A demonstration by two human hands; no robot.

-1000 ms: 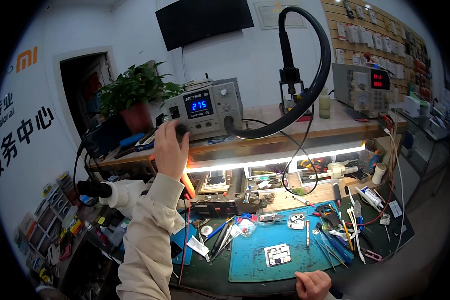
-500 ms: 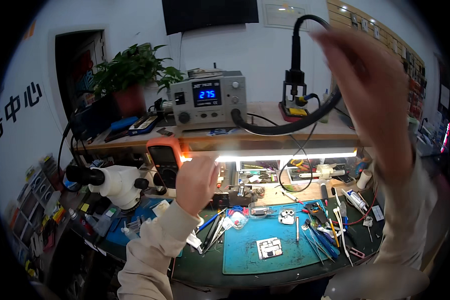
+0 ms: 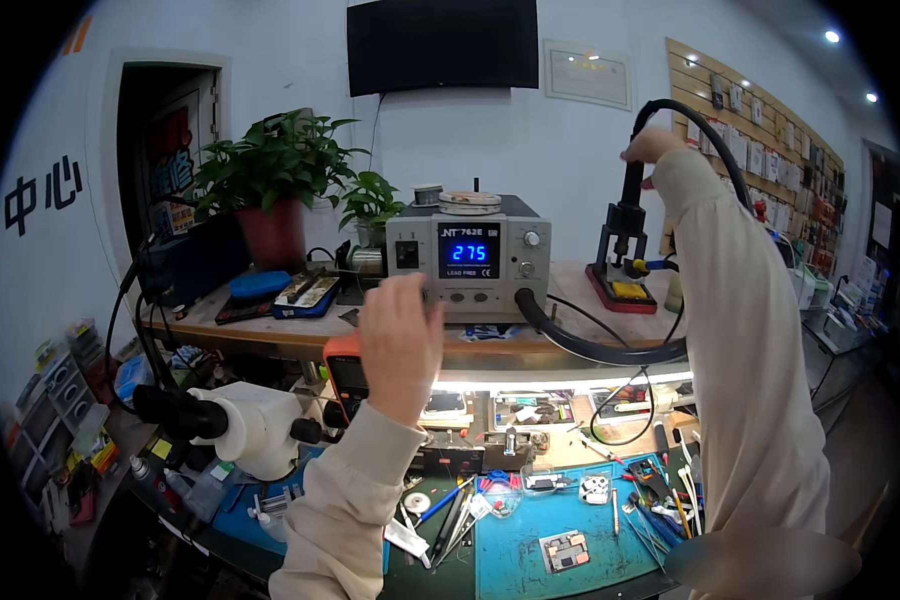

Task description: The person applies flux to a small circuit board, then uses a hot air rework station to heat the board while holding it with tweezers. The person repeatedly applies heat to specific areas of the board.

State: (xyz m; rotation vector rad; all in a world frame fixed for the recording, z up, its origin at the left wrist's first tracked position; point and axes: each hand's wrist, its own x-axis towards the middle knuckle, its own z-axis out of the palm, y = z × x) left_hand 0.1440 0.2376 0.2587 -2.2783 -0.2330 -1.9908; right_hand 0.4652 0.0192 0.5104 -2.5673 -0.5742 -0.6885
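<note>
My right hand [image 3: 662, 152] reaches far forward on the right, its fingers closed around the upper part of the black hot-air gun [image 3: 631, 190]. The gun stands upright in a holder with a red base [image 3: 625, 303], and its thick black hose curves over my wrist. In front of the lower left of the grey hot-air station [image 3: 521, 240] my left hand [image 3: 402, 350] is raised, thumb apart from the fingers, with nothing visible in it. The station's blue display [image 3: 469, 253] is lit. Below, a small circuit board in a holder [image 3: 566, 551] lies on the blue mat [image 3: 515, 525].
A white microscope [image 3: 255, 425] stands at the left, beside an orange multimeter [image 3: 346, 375] partly behind my left arm. Tweezers, pens and cables crowd the bench on both sides of the mat. A potted plant [image 3: 270, 235] and a wooden shelf edge [image 3: 450, 350] lie beyond.
My right hand has moved from beside the hose onto the hot-air gun. My left hand has risen from above the bench to the station's front. The view has tilted upward.
</note>
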